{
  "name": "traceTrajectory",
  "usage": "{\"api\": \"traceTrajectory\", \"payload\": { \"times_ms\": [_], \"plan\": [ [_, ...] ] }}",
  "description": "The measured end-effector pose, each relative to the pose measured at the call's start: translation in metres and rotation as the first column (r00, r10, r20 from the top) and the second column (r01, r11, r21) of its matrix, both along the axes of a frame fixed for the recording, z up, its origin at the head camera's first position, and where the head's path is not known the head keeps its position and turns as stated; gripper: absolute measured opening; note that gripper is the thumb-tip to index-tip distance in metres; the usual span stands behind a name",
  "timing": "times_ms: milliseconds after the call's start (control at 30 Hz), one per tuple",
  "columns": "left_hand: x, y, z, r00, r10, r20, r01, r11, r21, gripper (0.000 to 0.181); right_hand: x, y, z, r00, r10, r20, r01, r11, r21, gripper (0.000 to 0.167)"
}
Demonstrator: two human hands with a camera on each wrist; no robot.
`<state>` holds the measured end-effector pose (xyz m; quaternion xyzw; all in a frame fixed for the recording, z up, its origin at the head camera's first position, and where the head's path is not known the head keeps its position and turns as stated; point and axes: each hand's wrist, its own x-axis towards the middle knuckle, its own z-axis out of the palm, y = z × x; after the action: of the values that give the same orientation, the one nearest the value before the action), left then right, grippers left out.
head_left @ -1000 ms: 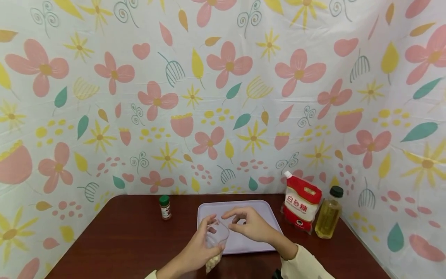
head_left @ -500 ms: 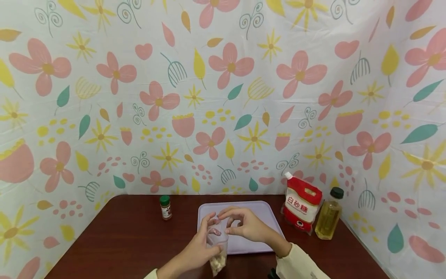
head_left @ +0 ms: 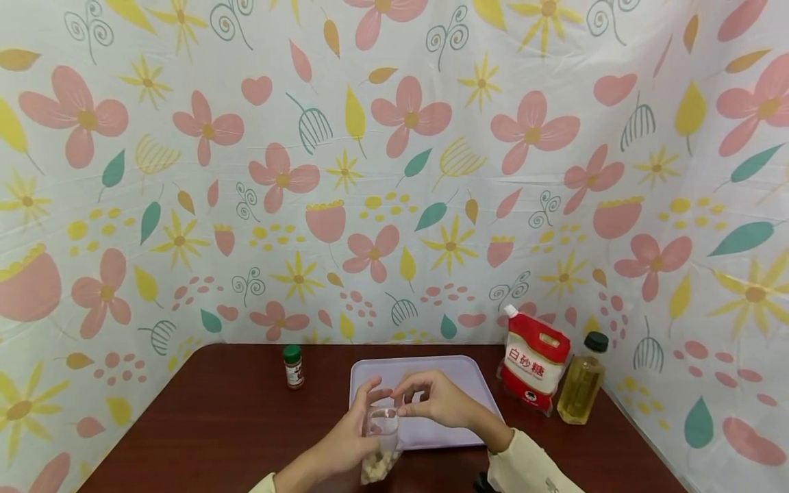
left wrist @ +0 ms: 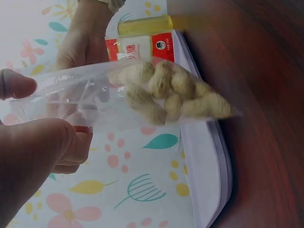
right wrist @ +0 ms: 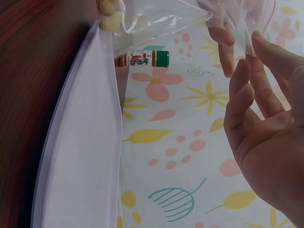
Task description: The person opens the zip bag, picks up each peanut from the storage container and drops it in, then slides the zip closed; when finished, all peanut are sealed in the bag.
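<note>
A clear plastic zip bag (head_left: 383, 428) hangs over the table, just in front of the lilac tray. Several unshelled peanuts (left wrist: 159, 90) lie in its bottom end. My left hand (head_left: 342, 441) grips the upper part of the bag from the left, with the thumb on the near side. At the bag's mouth, my right hand (head_left: 439, 402) pinches the edge between thumb and index finger, as the right wrist view shows. The thumb (right wrist: 266, 47) lies against the plastic there. Some left fingers are hidden behind the bag.
A lilac tray (head_left: 459, 373) stands behind the hands. To its right are a red-and-white sugar pouch (head_left: 533, 359) and a bottle of yellow oil (head_left: 581, 383). A green-capped spice jar (head_left: 293, 368) stands at the left on the dark brown table (head_left: 234, 411). A floral curtain (head_left: 394, 205) hangs behind.
My right hand has come in from slightly apart to pinch the bag's mouth. The bag has turned and its peanut end has swung right, then back left. My left hand keeps its grip.
</note>
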<state>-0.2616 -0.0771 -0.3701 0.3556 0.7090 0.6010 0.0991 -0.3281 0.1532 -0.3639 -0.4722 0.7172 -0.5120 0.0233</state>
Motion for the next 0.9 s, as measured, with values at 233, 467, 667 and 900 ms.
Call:
{"api": "traceTrajectory", "payload": {
  "times_ms": [233, 467, 667, 900],
  "plan": [
    [-0.001, -0.002, -0.003, 0.994, 0.029, -0.106, -0.035, 0.998, -0.054, 0.051, 0.009, 0.008, 0.005, 0.991, -0.13, -0.039, 0.131, 0.991, 0.019, 0.008],
    [-0.008, -0.01, -0.007, 0.907, 0.263, -0.328, -0.325, 0.934, -0.15, 0.032, 0.016, 0.015, 0.007, 0.97, -0.238, -0.049, 0.237, 0.971, -0.031, 0.004],
    [-0.016, -0.013, -0.01, 0.851, 0.35, -0.391, -0.409, 0.909, -0.078, 0.014, 0.021, 0.018, 0.005, 0.94, -0.339, -0.028, 0.336, 0.939, -0.072, 0.004],
    [-0.02, -0.009, -0.003, 0.789, 0.42, -0.448, -0.456, 0.89, 0.032, 0.004, 0.025, 0.021, 0.01, 0.914, -0.405, -0.036, 0.398, 0.909, -0.121, 0.006]
  ]
}}
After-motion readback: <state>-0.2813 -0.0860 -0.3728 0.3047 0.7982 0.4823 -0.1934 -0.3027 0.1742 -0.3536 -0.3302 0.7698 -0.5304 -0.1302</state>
